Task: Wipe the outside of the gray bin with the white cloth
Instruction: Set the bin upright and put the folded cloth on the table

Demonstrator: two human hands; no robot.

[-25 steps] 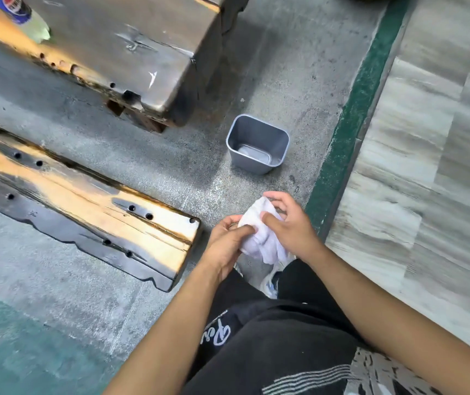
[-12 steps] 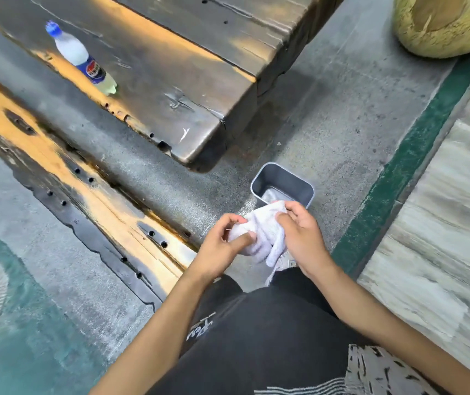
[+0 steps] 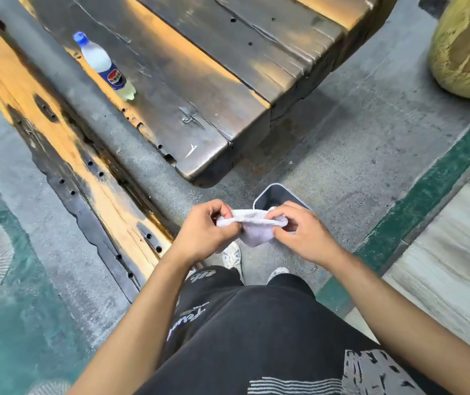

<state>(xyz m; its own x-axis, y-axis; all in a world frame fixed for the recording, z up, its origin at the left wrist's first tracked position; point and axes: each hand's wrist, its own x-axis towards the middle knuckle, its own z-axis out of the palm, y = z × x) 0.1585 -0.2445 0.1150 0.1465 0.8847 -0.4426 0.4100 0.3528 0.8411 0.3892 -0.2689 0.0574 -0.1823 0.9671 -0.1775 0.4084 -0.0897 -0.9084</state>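
Observation:
The white cloth (image 3: pixel 253 228) is stretched between both hands in front of my body, above the floor. My left hand (image 3: pixel 203 232) pinches its left end, and my right hand (image 3: pixel 303 233) pinches its right end. The gray bin (image 3: pixel 278 195) stands upright on the concrete floor just beyond my hands. Only its far rim and part of the dark inside show; the cloth and my right hand hide the near side. Neither hand touches the bin.
A dark wooden slab table (image 3: pixel 213 81) with a plastic bottle (image 3: pixel 104 67) lying on it stands beyond the bin. A long wooden bench (image 3: pixel 65 155) runs along my left. A yellowish stump (image 3: pixel 467 49) sits far right. A green floor stripe (image 3: pixel 427 195) runs on the right.
The hands have spread apart and pulled the bunched cloth out into a strip. The view has tilted up, so the bin now sits right behind the hands.

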